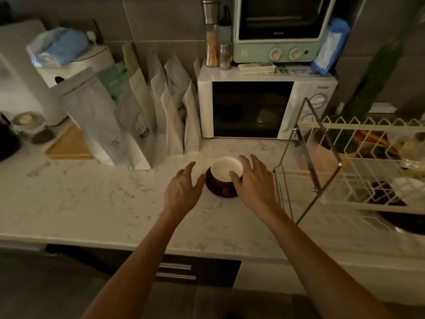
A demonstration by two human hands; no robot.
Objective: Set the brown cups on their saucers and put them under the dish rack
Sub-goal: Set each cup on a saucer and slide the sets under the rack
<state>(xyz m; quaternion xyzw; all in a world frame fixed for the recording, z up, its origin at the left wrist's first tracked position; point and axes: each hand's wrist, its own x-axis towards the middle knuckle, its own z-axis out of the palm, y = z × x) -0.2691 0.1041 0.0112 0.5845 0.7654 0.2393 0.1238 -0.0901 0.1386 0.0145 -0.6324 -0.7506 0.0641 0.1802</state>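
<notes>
White marble counter (96, 203): saucer (217, 191), microwave (266, 107), paper bags (161, 116).

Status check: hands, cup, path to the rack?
Left hand open, beside the saucer, not touching. Right hand open, thumb at the brown cup; no firm grip seen. Cup upright on saucer. Counter toward dish rack shows nothing between.

Pretty dim kitchen, grey tiled wall (161, 21) behind a white marble-look countertop (92, 203). A boxy white microwave (253, 107) sits at the back with a mint-green toaster oven (276, 31) on top, pale paper bags (161, 107) lined up left of it. Dark drawer fronts with metal handles (176, 270) sit under the counter.
</notes>
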